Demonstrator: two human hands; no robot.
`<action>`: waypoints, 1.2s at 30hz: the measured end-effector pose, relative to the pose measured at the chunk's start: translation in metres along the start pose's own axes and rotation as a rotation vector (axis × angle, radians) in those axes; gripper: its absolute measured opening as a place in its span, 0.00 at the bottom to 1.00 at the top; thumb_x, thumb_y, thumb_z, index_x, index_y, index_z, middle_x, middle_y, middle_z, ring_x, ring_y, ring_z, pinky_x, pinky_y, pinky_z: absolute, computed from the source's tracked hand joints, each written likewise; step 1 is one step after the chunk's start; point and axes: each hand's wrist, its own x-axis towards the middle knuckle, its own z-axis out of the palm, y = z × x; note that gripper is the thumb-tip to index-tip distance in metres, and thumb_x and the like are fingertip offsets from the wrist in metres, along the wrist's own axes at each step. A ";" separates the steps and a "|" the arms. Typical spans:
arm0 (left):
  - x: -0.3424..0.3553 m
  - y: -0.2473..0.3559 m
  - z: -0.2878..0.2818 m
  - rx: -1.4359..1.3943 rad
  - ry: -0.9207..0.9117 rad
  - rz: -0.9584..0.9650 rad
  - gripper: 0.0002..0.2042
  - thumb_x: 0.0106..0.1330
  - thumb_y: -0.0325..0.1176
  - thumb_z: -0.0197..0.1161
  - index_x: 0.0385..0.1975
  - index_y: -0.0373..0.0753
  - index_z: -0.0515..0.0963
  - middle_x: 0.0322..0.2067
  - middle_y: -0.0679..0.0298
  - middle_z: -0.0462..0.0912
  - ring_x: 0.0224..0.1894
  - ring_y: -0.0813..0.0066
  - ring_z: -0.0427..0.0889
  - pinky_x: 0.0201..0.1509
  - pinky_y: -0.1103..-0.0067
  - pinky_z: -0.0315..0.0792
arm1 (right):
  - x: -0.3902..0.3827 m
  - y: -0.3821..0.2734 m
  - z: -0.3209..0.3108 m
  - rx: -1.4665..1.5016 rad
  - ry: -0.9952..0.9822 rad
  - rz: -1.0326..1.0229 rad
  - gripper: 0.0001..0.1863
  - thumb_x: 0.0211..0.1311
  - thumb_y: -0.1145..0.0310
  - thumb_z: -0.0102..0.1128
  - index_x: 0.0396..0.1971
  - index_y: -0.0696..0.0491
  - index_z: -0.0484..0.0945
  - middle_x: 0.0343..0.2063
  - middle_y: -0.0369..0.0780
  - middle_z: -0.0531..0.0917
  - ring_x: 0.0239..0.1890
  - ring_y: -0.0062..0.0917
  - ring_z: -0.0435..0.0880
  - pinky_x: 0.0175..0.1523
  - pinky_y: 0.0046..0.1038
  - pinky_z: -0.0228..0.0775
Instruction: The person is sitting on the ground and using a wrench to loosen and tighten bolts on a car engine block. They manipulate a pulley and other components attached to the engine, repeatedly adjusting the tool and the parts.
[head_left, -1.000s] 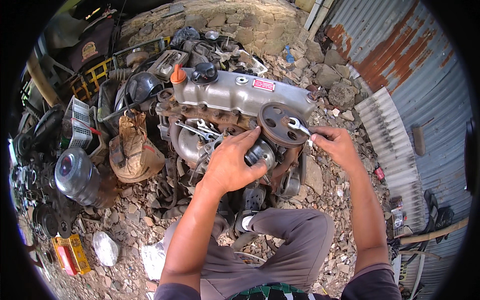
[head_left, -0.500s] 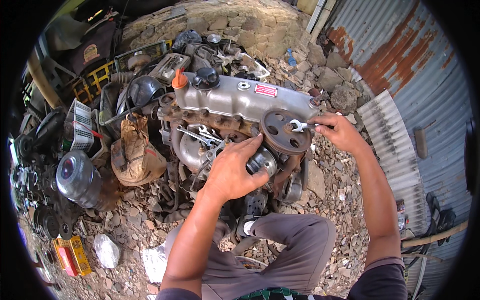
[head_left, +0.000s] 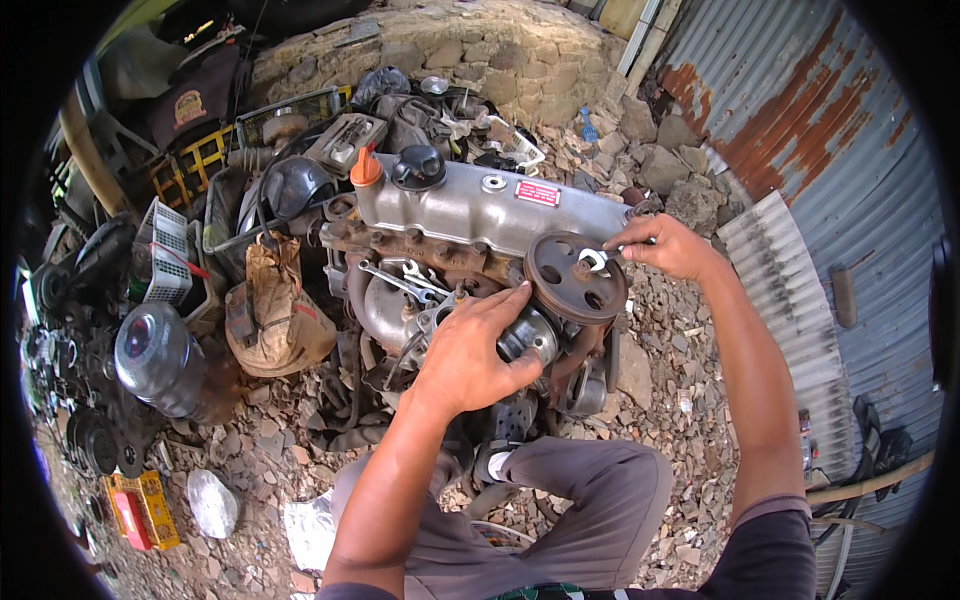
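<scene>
Pinching an open-ended wrench [head_left: 594,261] between thumb and fingers of the right hand [head_left: 668,247], with its open end at the hub of a brown pulley [head_left: 572,292], just left of that hand. Holding the left hand [head_left: 468,350] flat over the near side of an engine [head_left: 430,243], thumb spread away from outstretched fingers; fingertips beside the pulley's left rim, but cannot tell whether touching. Between that thumb and forefinger, a dark rounded part [head_left: 527,335]. Just beyond and left of the left hand, two more wrenches [head_left: 398,281]. Beyond both hands, a silver cover [head_left: 455,203] with an orange cap [head_left: 366,168] and a black cap [head_left: 419,168]. Well left of the left hand, a brown bag [head_left: 285,330] and a clear jug [head_left: 158,345].
</scene>
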 end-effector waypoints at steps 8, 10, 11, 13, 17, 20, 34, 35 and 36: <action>0.000 -0.002 -0.001 0.016 -0.011 -0.002 0.38 0.49 0.44 0.66 0.62 0.32 0.72 0.60 0.48 0.76 0.62 0.50 0.74 0.69 0.63 0.64 | 0.010 -0.053 -0.023 -0.603 0.008 -0.122 0.14 0.60 0.70 0.63 0.45 0.41 0.88 0.35 0.37 0.82 0.48 0.29 0.75 0.62 0.38 0.58; 0.000 -0.002 -0.001 0.003 -0.012 -0.010 0.38 0.49 0.45 0.66 0.62 0.32 0.72 0.61 0.48 0.76 0.62 0.50 0.74 0.70 0.62 0.64 | 0.008 -0.068 -0.024 -0.756 0.024 -0.161 0.15 0.58 0.71 0.63 0.44 0.39 0.89 0.33 0.35 0.82 0.47 0.28 0.74 0.61 0.37 0.57; 0.000 -0.002 -0.001 0.000 -0.014 -0.012 0.38 0.49 0.45 0.66 0.62 0.32 0.72 0.61 0.48 0.76 0.62 0.50 0.74 0.70 0.62 0.63 | 0.004 -0.074 -0.021 -0.821 0.058 -0.206 0.16 0.57 0.72 0.62 0.43 0.39 0.89 0.32 0.34 0.82 0.46 0.27 0.74 0.60 0.37 0.57; 0.000 -0.002 -0.001 -0.005 -0.006 -0.007 0.38 0.49 0.45 0.66 0.62 0.32 0.72 0.60 0.49 0.76 0.62 0.50 0.74 0.70 0.62 0.64 | -0.002 -0.090 -0.015 -0.938 0.111 -0.242 0.16 0.56 0.72 0.62 0.42 0.38 0.89 0.31 0.32 0.82 0.45 0.26 0.75 0.59 0.36 0.58; -0.002 -0.001 -0.001 0.013 -0.006 -0.009 0.38 0.50 0.45 0.66 0.62 0.32 0.72 0.60 0.47 0.76 0.62 0.49 0.74 0.69 0.64 0.64 | -0.008 -0.117 -0.003 -1.080 0.138 -0.180 0.16 0.55 0.73 0.61 0.40 0.38 0.90 0.29 0.31 0.82 0.45 0.26 0.75 0.58 0.35 0.60; -0.001 -0.001 -0.001 0.010 -0.004 -0.004 0.38 0.50 0.45 0.66 0.63 0.32 0.72 0.60 0.46 0.76 0.63 0.49 0.73 0.69 0.64 0.64 | -0.009 -0.127 -0.005 -1.124 0.144 -0.170 0.16 0.55 0.73 0.61 0.39 0.38 0.90 0.29 0.32 0.83 0.45 0.26 0.75 0.56 0.34 0.61; -0.001 -0.004 0.002 -0.002 0.022 0.016 0.37 0.50 0.45 0.66 0.62 0.32 0.72 0.59 0.48 0.77 0.60 0.48 0.75 0.68 0.63 0.65 | -0.009 -0.124 -0.007 -1.105 0.178 -0.280 0.18 0.51 0.75 0.60 0.38 0.39 0.90 0.25 0.33 0.76 0.41 0.27 0.73 0.52 0.36 0.60; -0.001 -0.004 0.001 -0.003 0.012 0.009 0.38 0.49 0.44 0.66 0.62 0.32 0.72 0.59 0.48 0.77 0.61 0.49 0.74 0.69 0.64 0.65 | -0.010 -0.125 -0.007 -1.099 0.182 -0.293 0.18 0.51 0.75 0.60 0.38 0.39 0.90 0.25 0.33 0.76 0.41 0.27 0.73 0.52 0.36 0.60; -0.001 -0.003 0.001 -0.005 0.002 0.004 0.38 0.49 0.44 0.66 0.63 0.32 0.72 0.59 0.47 0.76 0.63 0.49 0.73 0.69 0.64 0.64 | -0.010 -0.127 -0.007 -1.096 0.185 -0.304 0.18 0.51 0.75 0.60 0.38 0.39 0.90 0.25 0.33 0.76 0.41 0.27 0.73 0.52 0.36 0.60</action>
